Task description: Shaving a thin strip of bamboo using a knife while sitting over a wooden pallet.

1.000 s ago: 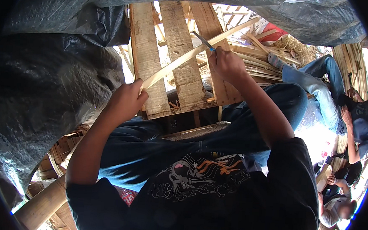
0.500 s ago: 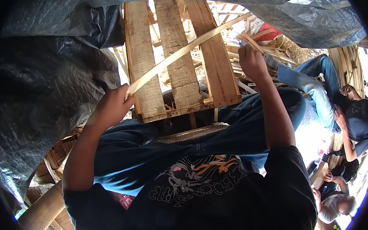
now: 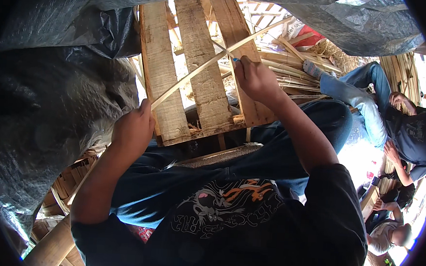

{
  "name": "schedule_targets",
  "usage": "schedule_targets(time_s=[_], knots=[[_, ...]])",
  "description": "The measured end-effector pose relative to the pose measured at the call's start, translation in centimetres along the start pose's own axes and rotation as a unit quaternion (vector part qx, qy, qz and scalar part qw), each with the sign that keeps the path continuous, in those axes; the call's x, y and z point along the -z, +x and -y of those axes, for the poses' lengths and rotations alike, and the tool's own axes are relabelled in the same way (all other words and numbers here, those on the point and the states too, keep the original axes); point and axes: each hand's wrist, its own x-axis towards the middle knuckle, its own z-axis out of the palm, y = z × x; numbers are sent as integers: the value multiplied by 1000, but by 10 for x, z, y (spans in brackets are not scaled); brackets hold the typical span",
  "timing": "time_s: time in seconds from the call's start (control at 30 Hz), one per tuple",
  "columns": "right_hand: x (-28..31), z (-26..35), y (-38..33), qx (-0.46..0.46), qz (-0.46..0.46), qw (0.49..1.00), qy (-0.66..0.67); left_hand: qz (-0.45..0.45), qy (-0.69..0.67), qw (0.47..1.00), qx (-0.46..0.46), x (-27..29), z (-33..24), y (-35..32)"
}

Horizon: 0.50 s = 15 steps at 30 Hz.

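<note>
My left hand is closed on the near end of a long, thin strip of pale wood or bamboo. The strip slants up to the right across a slatted wooden bench top made of rough planks. In my right hand, over the right plank, is a knife with a narrow blade and a bit of blue at the handle. Its blade points up and left, crossing the strip; whether it touches the strip I cannot tell. Most of the handle is hidden in my fist.
Dark plastic sheeting hangs at the left and along the top. Split strips lie piled beyond the bench on the right. One person in jeans sits at the right, another lower down. A thick bamboo pole is at lower left.
My right hand has moved left and slightly down, bringing the knife blade over the strip. My left hand has turned a little, still gripping the strip's near end.
</note>
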Motion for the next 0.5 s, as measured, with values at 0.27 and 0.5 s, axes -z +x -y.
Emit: schedule_targets(time_s=[0.27,0.5], knots=[[-6,-4,-5,-5,17,998,-53,-15,-17,1000,-1,-5,0,-2],[3,-2,-6,-28,13,997,-74,-6,-19,1000,-2,-4,0,-5]])
